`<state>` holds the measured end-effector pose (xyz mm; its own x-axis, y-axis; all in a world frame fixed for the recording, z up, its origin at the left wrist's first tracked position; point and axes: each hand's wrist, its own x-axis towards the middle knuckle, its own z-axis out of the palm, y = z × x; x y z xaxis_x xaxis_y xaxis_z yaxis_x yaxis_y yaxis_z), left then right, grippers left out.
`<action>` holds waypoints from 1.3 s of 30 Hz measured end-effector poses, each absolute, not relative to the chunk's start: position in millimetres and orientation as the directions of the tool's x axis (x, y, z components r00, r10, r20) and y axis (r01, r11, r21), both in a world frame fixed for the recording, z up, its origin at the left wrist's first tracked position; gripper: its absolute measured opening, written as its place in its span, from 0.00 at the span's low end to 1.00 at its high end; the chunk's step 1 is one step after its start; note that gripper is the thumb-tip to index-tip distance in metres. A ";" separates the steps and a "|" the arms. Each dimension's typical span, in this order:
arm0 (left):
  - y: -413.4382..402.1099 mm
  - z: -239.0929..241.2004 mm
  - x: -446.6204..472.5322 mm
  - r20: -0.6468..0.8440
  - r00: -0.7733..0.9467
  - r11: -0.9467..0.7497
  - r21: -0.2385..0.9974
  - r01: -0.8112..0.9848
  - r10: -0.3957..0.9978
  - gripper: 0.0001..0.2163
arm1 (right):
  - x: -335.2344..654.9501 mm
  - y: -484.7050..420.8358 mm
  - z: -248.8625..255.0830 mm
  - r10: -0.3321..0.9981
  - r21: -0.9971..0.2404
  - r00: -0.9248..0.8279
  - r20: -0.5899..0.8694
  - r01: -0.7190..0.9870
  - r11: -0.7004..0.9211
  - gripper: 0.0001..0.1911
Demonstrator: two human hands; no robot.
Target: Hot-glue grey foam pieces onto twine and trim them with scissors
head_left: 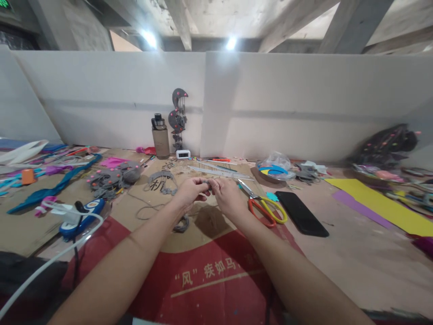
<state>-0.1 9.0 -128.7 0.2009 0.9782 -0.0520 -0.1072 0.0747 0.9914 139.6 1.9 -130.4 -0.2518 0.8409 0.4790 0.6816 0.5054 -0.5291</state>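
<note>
Grey piece (207, 182), small and indistinct, pinched between the fingertips of left hand (190, 191) and right hand (227, 197) above the cardboard sheet (219, 239). Scissors (264, 208) lie just beside the right hand.

Cardboard-covered table (355, 257): scissors (265, 208), phone (301, 213).

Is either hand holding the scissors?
No, the scissors lie on the table; the left hand and right hand pinch a small grey piece.
</note>
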 end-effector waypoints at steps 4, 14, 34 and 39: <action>10.4 -129.4 -0.6 -0.029 0.163 0.048 0.992 -0.114 0.986 0.05 | 137.8 0.8 -127.9 0.854 -0.687 -0.209 0.476 0.518 0.510 0.22; 14.4 -132.9 -2.3 0.086 0.076 -0.075 0.989 -0.128 0.993 0.05 | 132.7 3.7 -128.5 0.879 -0.813 -0.166 0.447 0.333 0.477 0.09; 10.2 -122.9 -7.7 0.138 0.125 -0.134 0.990 -0.041 0.982 0.10 | 139.2 2.2 -120.3 0.865 -0.767 -0.125 0.486 0.413 0.490 0.07; 11.4 -124.5 -8.3 0.143 0.075 -0.141 0.990 -0.023 0.987 0.07 | 137.0 5.2 -127.2 0.848 -0.776 -0.140 0.512 0.347 0.526 0.09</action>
